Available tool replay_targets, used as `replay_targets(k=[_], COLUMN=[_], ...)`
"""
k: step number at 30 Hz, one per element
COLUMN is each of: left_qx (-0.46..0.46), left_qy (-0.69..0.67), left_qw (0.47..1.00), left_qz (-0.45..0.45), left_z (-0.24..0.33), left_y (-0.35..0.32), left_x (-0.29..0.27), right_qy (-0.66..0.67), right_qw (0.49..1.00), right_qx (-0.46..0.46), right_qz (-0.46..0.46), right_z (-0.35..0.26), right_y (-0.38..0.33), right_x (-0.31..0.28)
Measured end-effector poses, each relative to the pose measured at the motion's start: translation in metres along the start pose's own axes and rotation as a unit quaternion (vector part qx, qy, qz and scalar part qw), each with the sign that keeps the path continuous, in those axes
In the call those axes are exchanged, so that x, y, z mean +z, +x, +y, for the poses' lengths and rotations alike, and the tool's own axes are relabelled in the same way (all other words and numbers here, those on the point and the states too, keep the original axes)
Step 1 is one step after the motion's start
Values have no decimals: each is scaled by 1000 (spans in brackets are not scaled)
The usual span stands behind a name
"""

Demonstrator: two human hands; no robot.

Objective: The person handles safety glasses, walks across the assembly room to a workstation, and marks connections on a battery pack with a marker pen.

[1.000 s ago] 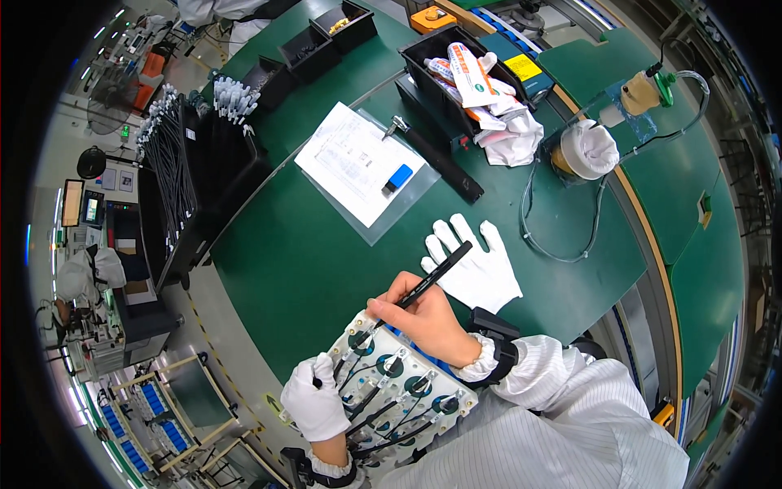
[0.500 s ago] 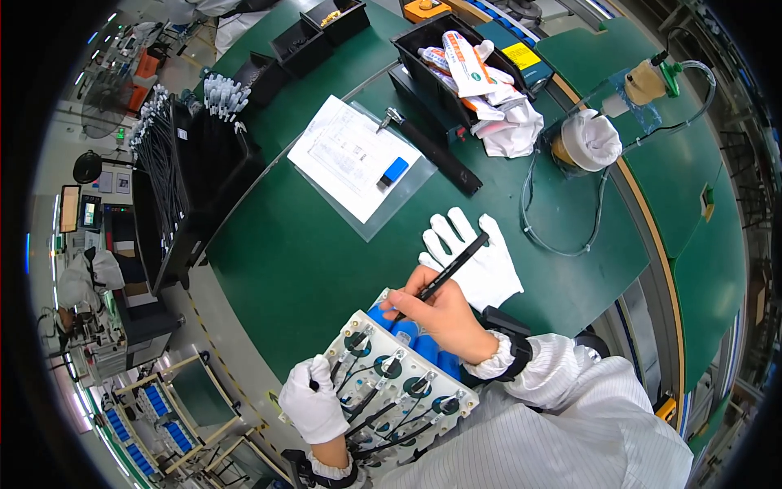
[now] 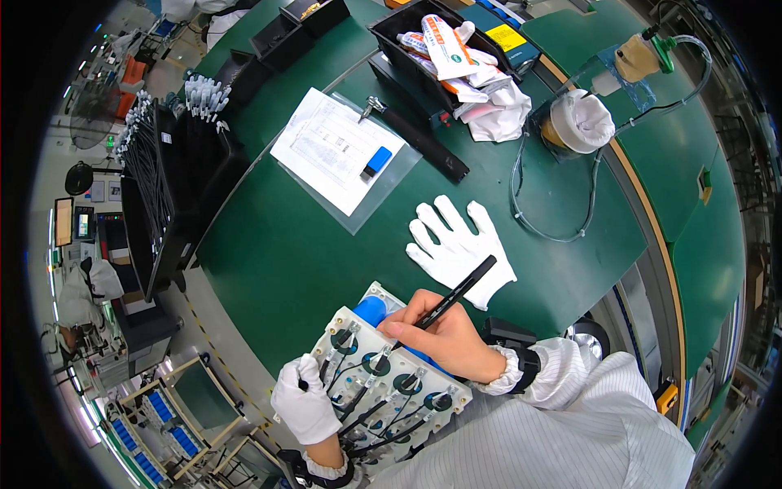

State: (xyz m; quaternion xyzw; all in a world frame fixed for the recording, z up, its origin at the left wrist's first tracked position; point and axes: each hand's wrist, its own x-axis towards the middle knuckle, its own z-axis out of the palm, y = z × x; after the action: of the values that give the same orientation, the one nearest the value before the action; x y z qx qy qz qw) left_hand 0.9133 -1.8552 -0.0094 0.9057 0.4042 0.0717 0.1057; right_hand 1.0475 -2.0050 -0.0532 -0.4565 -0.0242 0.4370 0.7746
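My bare right hand (image 3: 446,336) grips a slim black marker pen (image 3: 461,287) in a writing hold, its lower end over the top row of terminals. Beneath it is a battery pack, with a white end panel (image 3: 461,398), blue cylindrical cells (image 3: 371,310) behind it, and black cables with metal lugs on its face. My left hand (image 3: 305,407), in a white glove, is closed at the panel's left edge. A small black piece, perhaps the pen's cap, pokes out of its fingers. An empty white glove (image 3: 466,251) lies flat beyond the pen.
On the green table (image 3: 269,269) are papers (image 3: 326,147) with a blue block (image 3: 377,161), a black-handled tool (image 3: 423,145), and a black bin (image 3: 383,37) of white-and-orange packets. A lined pot (image 3: 580,122) stands right. Bundled cables (image 3: 147,187) fill a rack at left.
My right hand has brought the pen down from beside the blue cells to the panel's terminals. The left hand stays at the panel's edge. The whole view has shifted slightly.
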Motion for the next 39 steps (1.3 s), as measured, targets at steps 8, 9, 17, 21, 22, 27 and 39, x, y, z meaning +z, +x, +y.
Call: replay_targets(k=[8, 9, 17, 21, 22, 27, 39], left_qx=[-11, -11, 1, 1, -2, -6, 10], left_qy=[11, 4, 3, 3, 5, 10, -4], left_qw=[1000, 1000, 1000, 1000, 1000, 1000, 1000], left_qz=[-14, -11, -4, -6, -8, -14, 6], left_z=[2, 3, 2, 1, 1, 1, 1], left_y=[1, 1, 0, 0, 0, 0, 0], left_x=[-1, -1, -1, 0, 0, 0, 2], right_qy=[23, 23, 28, 42, 33, 43, 41], right_qw=[1000, 1000, 1000, 999, 999, 998, 997], right_qx=[0, 0, -6, -16, -29, -34, -42], right_qz=[10, 11, 5, 2, 15, 34, 40], right_z=[4, 3, 8, 5, 5, 3, 4], right_y=[-2, -2, -2, -1, 0, -8, -8], right_x=[1, 1, 1, -2, -3, -12, -6])
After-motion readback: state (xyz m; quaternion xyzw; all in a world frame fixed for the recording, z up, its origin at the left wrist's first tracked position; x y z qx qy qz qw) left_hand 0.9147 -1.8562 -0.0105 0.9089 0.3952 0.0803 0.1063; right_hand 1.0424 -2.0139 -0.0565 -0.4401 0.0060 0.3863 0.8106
